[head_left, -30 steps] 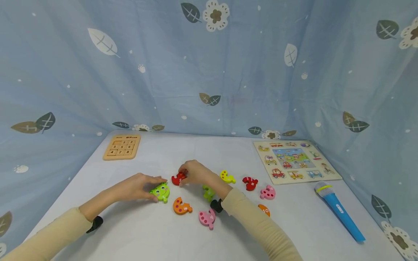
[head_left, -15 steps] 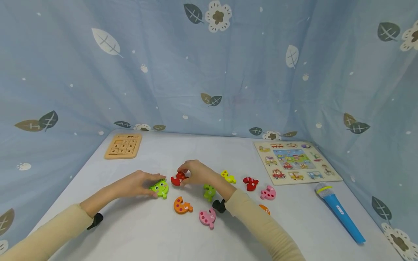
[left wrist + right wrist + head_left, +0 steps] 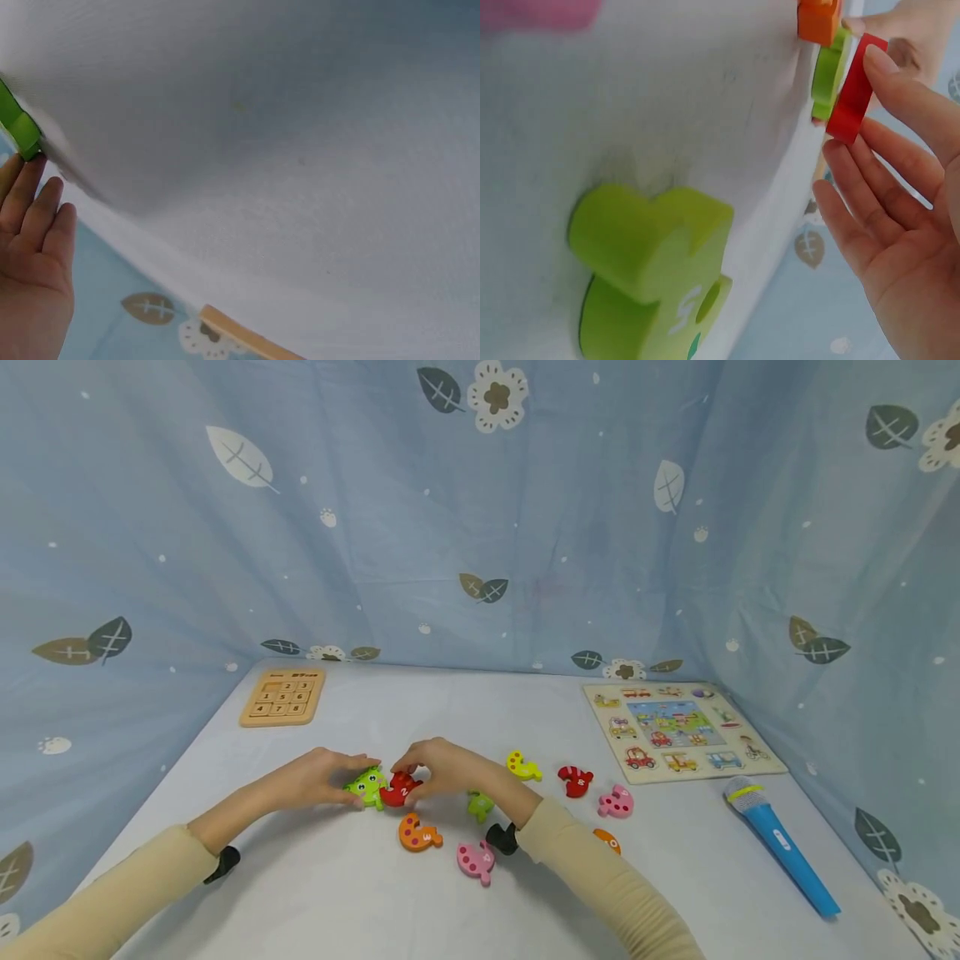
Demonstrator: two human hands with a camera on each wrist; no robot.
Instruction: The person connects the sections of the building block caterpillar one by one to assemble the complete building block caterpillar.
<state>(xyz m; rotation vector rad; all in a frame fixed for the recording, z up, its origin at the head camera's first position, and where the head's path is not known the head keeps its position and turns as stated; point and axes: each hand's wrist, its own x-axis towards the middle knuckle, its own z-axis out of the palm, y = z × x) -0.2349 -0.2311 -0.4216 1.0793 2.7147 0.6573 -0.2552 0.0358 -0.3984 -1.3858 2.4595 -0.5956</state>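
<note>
My left hand (image 3: 318,781) pinches a green puzzle piece with a smiling face (image 3: 367,787) between thumb and fingers. In the left wrist view, its green edge (image 3: 21,129) shows at the fingertips. My right hand (image 3: 444,770) grips a red puzzle piece marked 2 (image 3: 399,791), right at the green face's right side. The right wrist view shows the red piece (image 3: 857,94) between thumb and fingers, tilted off the table. Just in front lies an orange piece marked 3 (image 3: 417,833). A green piece (image 3: 480,806) lies partly hidden beneath my right forearm; its 5 shows in the right wrist view.
A pink piece marked 4 (image 3: 476,862) lies nearer me. To the right are yellow (image 3: 522,766), red (image 3: 575,782), pink (image 3: 616,802) and orange (image 3: 607,841) pieces. Farther out are a number slide puzzle (image 3: 282,697), a picture board (image 3: 682,732) and a blue microphone (image 3: 783,847).
My right hand has moved left with the red piece, bringing it up against the green face piece. The green face has turned slightly in my left hand.
</note>
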